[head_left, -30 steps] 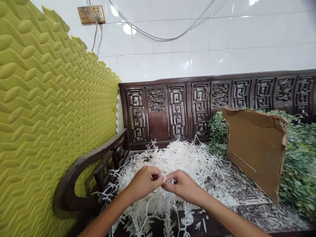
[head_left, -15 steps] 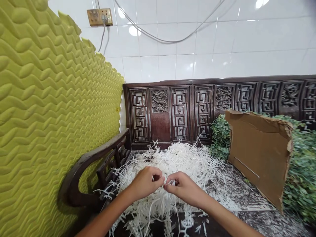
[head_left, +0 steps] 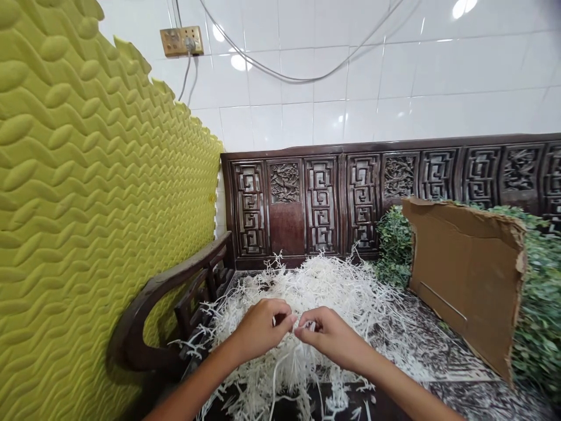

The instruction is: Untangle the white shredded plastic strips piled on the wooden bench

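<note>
A heap of white plastic branch sprigs (head_left: 324, 280) lies on the seat of a dark wooden bench. Over the front of this heap, my left hand (head_left: 265, 327) is closed in a pinch, thumb against forefinger, at the stem of a white sprig. Close beside it, almost fingertip to fingertip, my right hand (head_left: 322, 333) pinches small white stems that show between its thumb and forefinger. More white sprigs hang below both hands over the seat's front edge. What exactly lies between the left fingertips is partly hidden.
The carved bench back (head_left: 284, 228) runs behind the heap, with a curved armrest (head_left: 135, 316) at left. A yellow foam mat (head_left: 109, 175) stands along the left. At right, a cardboard piece (head_left: 468, 280) leans against green artificial foliage (head_left: 541, 316). A socket (head_left: 182, 41) is on the tiled wall.
The whole view has shifted slightly, so the scene sits a little lower and to the right. Both hands keep nearly the same pinching pose, close together.
</note>
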Demonstrator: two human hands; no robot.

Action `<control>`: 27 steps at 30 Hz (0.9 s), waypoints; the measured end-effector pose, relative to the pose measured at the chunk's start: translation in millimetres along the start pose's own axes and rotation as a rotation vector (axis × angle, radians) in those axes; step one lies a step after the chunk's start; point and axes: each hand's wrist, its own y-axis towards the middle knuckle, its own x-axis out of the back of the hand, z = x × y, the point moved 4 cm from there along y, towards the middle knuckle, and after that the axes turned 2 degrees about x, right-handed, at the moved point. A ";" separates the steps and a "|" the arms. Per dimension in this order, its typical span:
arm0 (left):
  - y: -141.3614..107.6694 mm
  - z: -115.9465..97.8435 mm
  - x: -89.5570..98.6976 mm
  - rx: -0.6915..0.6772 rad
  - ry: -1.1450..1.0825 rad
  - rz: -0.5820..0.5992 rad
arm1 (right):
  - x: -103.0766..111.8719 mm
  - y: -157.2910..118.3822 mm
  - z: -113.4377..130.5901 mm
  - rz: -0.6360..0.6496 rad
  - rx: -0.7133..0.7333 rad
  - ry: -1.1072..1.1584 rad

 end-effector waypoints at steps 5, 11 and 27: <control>2.3 -0.2 1.1 -0.005 -0.060 -0.076 | 3.2 -1.1 13.2 0.019 0.114 -0.008; 3.7 4.9 4.3 0.009 -0.218 -0.086 | 1.5 2.0 8.6 0.028 0.061 0.142; 0.8 3.6 23.3 0.072 -0.472 -0.046 | -4.3 3.8 -4.8 0.172 0.001 0.425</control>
